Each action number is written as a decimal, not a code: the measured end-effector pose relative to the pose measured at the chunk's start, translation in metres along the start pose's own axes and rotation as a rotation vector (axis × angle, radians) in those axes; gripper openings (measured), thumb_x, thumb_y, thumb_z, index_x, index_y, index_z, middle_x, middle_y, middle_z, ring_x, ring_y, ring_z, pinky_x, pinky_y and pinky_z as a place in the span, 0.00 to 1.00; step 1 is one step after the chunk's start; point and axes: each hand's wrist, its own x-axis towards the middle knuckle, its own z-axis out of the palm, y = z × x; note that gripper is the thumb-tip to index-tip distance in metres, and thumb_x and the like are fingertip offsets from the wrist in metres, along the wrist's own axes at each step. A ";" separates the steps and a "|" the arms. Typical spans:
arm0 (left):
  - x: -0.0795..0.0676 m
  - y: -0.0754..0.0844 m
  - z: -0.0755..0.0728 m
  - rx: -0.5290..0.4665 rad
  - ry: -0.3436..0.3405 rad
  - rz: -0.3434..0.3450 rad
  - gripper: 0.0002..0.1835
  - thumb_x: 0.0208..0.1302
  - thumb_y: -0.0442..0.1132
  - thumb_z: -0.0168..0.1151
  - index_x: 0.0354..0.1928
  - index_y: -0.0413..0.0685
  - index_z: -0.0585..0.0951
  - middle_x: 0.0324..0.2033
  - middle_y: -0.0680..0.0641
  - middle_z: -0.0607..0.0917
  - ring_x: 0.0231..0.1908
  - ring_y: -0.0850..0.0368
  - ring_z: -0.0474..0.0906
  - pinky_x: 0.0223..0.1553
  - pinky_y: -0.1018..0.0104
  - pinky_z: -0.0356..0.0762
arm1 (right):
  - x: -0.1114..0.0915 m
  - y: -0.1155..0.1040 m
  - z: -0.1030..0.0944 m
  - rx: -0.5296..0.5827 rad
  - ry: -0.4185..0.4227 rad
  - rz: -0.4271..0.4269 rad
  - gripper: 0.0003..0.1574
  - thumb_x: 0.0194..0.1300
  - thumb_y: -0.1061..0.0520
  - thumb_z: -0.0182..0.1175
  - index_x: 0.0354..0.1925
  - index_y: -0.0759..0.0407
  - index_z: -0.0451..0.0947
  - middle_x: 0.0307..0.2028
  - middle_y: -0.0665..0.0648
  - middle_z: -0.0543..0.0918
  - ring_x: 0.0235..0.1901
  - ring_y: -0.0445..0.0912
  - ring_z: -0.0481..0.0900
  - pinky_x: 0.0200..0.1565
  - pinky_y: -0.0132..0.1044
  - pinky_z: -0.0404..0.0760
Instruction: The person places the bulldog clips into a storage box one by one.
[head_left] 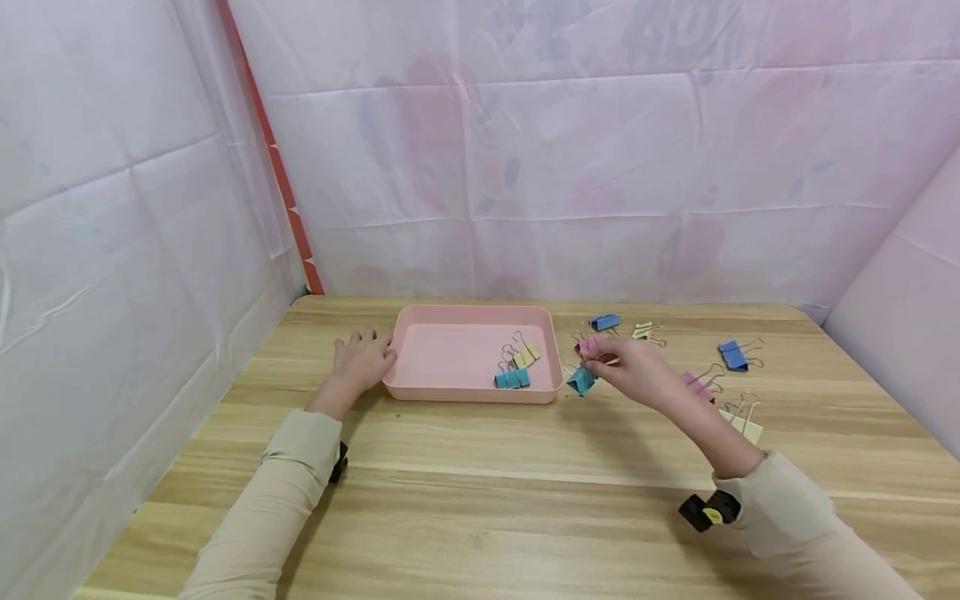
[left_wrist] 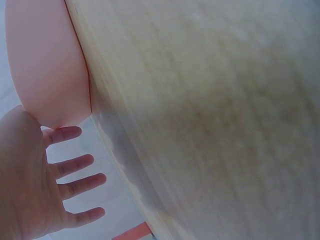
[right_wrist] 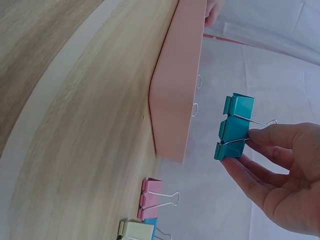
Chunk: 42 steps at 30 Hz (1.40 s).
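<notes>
In the head view my right hand [head_left: 633, 367] pinches a teal binder clip [head_left: 581, 380] just off the right end of a pink tray [head_left: 472, 395]. The right wrist view shows thumb and fingertips holding this clip [right_wrist: 237, 127] by its side, near a wire handle. At the tray's left end, my left hand [head_left: 362, 360] touches the wall with its fingers spread and straight. Part of its thumb is hidden behind the tray [left_wrist: 50, 65] in the left wrist view. Inside the tray, at the right, lie another teal binder clip [head_left: 512, 379] and a yellow one [head_left: 527, 356].
Right of the tray lie more binder clips: pink [head_left: 587, 344], blue [head_left: 605, 322], small yellow [head_left: 643, 331], another blue [head_left: 732, 356], another pink [head_left: 697, 386] and a larger pale yellow [head_left: 742, 425]. White cloth [head_left: 570, 167] hangs behind the wooden table [head_left: 480, 517].
</notes>
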 end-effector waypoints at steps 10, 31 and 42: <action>0.000 0.000 0.000 0.012 -0.012 -0.003 0.27 0.69 0.48 0.37 0.68 0.47 0.62 0.59 0.33 0.64 0.58 0.34 0.58 0.51 0.33 0.52 | 0.011 -0.002 0.009 0.024 0.008 -0.037 0.05 0.60 0.66 0.58 0.34 0.65 0.81 0.30 0.56 0.81 0.34 0.52 0.80 0.37 0.45 0.78; -0.001 0.001 -0.001 0.000 -0.009 -0.007 0.27 0.69 0.48 0.38 0.67 0.46 0.62 0.59 0.33 0.64 0.58 0.34 0.58 0.52 0.34 0.51 | 0.036 -0.010 0.030 0.010 -0.012 -0.045 0.06 0.60 0.64 0.59 0.35 0.65 0.82 0.33 0.58 0.81 0.34 0.51 0.80 0.37 0.43 0.78; -0.003 0.001 0.000 0.001 0.008 -0.007 0.27 0.69 0.47 0.39 0.67 0.47 0.63 0.59 0.34 0.65 0.57 0.34 0.59 0.51 0.33 0.52 | 0.045 -0.006 0.043 -0.054 0.037 -0.101 0.03 0.57 0.66 0.61 0.29 0.63 0.82 0.29 0.56 0.81 0.31 0.49 0.81 0.33 0.40 0.79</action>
